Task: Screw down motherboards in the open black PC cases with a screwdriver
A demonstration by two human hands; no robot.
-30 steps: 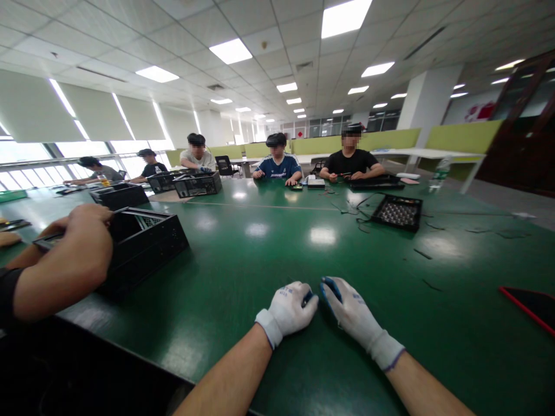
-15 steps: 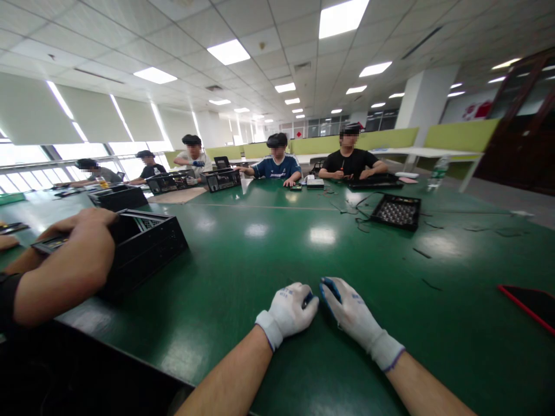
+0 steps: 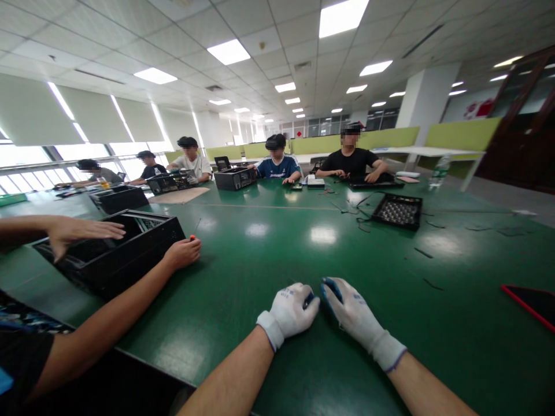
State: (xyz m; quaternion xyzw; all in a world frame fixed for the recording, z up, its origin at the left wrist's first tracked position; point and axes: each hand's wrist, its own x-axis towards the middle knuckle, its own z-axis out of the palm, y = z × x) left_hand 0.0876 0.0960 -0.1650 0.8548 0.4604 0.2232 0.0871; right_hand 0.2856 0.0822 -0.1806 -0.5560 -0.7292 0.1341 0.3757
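Both my hands wear white work gloves with blue palms and rest on the green tabletop (image 3: 251, 271), close together but apart. My left hand (image 3: 291, 309) is curled, its thumb near the bent fingers. A small dark spot shows in that gap, and whatever may be inside is hidden. My right hand (image 3: 353, 312) lies on its side with fingers extended and the thumb apart from them; nothing shows in it.
At left, a co-worker's hand (image 3: 184, 252) holds an orange-tipped screwdriver beside a black computer case (image 3: 130, 254). Across the table several people sit with more cases. Right of centre lie a black tray-like part (image 3: 396, 211), loose cables and a red-edged dark object (image 3: 531, 303).
My hands stay in place. The co-worker at left has drawn one arm back from the case, bringing a screwdriver to its right side, the other hand now spread above it.
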